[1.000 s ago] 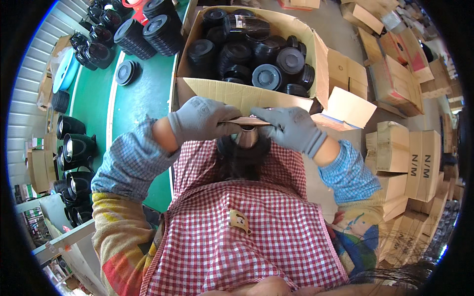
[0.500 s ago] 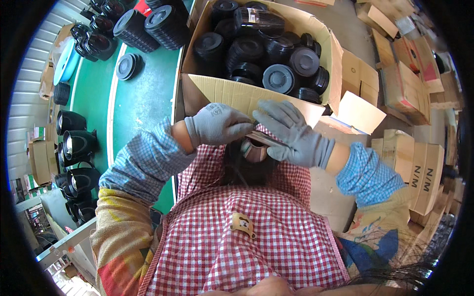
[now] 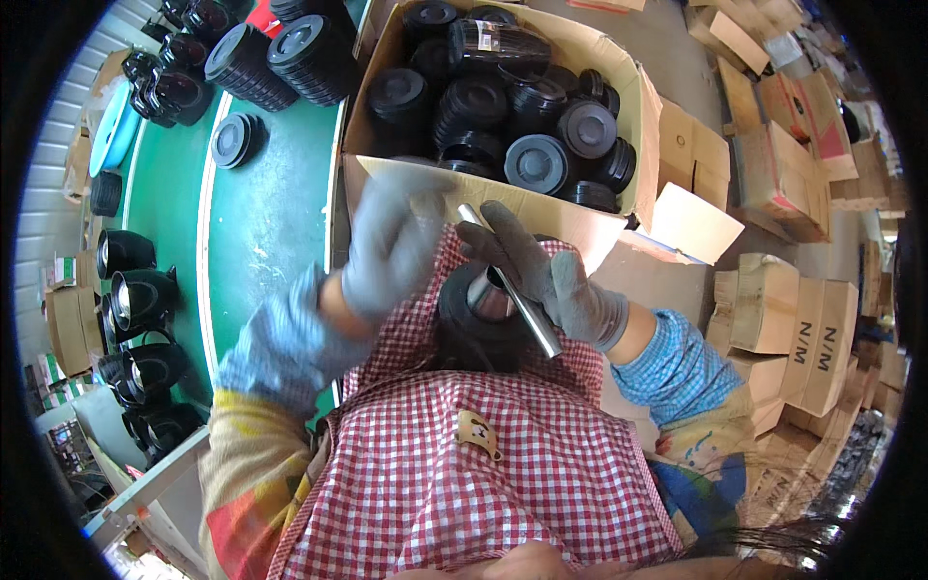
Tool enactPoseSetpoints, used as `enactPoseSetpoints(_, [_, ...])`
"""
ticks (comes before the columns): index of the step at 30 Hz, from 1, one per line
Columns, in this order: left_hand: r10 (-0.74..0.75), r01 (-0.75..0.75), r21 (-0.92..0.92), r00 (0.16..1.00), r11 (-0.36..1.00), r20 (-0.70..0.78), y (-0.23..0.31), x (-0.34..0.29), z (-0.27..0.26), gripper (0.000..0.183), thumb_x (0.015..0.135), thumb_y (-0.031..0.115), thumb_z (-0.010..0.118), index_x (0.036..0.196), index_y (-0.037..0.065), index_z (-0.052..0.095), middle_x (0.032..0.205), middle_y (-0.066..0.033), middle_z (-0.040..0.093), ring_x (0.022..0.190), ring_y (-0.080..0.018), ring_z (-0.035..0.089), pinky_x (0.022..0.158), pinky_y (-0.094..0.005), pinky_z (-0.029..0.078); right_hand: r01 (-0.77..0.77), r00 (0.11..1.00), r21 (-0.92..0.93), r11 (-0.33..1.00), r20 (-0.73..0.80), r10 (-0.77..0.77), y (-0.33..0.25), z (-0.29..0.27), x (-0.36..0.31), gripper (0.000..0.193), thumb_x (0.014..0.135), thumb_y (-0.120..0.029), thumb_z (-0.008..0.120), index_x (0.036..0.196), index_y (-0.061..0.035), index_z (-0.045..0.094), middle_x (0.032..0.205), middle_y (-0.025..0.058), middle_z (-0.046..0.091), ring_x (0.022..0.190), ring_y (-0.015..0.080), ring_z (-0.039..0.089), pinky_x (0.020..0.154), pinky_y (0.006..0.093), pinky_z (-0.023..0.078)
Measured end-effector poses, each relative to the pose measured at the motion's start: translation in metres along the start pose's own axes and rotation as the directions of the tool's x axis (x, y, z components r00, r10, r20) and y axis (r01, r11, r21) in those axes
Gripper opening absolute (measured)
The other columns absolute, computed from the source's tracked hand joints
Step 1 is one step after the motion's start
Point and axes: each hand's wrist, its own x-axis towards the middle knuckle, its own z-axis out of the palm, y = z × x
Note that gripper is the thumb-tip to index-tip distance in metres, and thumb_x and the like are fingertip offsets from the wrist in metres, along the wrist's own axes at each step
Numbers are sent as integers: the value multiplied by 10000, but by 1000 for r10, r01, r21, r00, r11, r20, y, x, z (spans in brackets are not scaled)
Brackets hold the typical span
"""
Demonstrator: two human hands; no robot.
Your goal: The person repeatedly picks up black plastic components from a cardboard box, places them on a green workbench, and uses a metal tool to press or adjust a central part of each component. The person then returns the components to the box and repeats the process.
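Note:
My left hand [image 3: 394,242], in a grey glove, is raised in front of the carton and smeared by motion; its fingers cannot be made out. My right hand [image 3: 551,280], gloved too, has a slim shiny metal tube [image 3: 535,324] lying slantwise along its fingers and palm. Just beneath the tube, a metal cone [image 3: 490,297] rises from a dark round object [image 3: 474,333] between my knees, against the red checked apron [image 3: 483,425]. Whether the tube touches the cone is hard to tell.
A large open carton [image 3: 580,215] of black round lids [image 3: 537,164] stands ahead. On the left, a green table [image 3: 256,222] bears stacked black lids [image 3: 249,68], a few loose ones [image 3: 234,140] and glossy black pots [image 3: 143,295]. Cardboard boxes [image 3: 788,184] fill the right.
My left hand has come away from the right one, toward the left. The right hand has turned and lowered slightly, and the tube and cone now show more fully.

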Motion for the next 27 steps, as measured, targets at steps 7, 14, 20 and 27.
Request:
enactPoseSetpoints(7, [108, -79, -84, 894, 993, 436, 85, 5, 55, 305, 873, 440, 706, 1014, 171, 671, 1019, -42, 605, 907, -231, 588, 804, -409, 461, -82, 984, 51, 995, 161, 73, 4, -23, 5, 1010, 873, -879, 238, 1605, -184, 278, 1621, 139, 303, 1531, 305, 244, 1240, 472, 172])
enactPoseSetpoints(14, [38, 25, -148, 910, 989, 412, 80, 12, 67, 222, 858, 392, 681, 875, 179, 620, 852, -14, 607, 767, -210, 610, 726, -372, 481, 290, 956, -402, 868, 165, -243, 55, -61, 76, 534, 1087, -431, 369, 848, -81, 694, 1054, 118, 673, 1139, 313, 572, 1096, 443, 356])
enactPoseSetpoints(20, [220, -13, -427, 871, 904, 439, 61, 6, 52, 175, 850, 317, 676, 855, 147, 634, 846, -15, 629, 764, -203, 616, 702, -381, 489, 295, 928, -700, 651, 49, -369, 60, -69, 47, 383, 1023, -321, 489, 720, -110, 588, 817, 74, 620, 984, 294, 587, 1001, 456, 441])
enactPoseSetpoints(27, [155, 142, -903, 963, 405, 221, 35, -4, 29, 259, 902, 177, 728, 687, 80, 623, 662, -55, 561, 741, -285, 606, 857, -491, 520, -114, 966, -933, 341, -184, -181, 3, -49, -33, 696, 590, -753, 768, 904, -139, 681, 897, 55, 657, 917, 317, 600, 889, 451, 435])
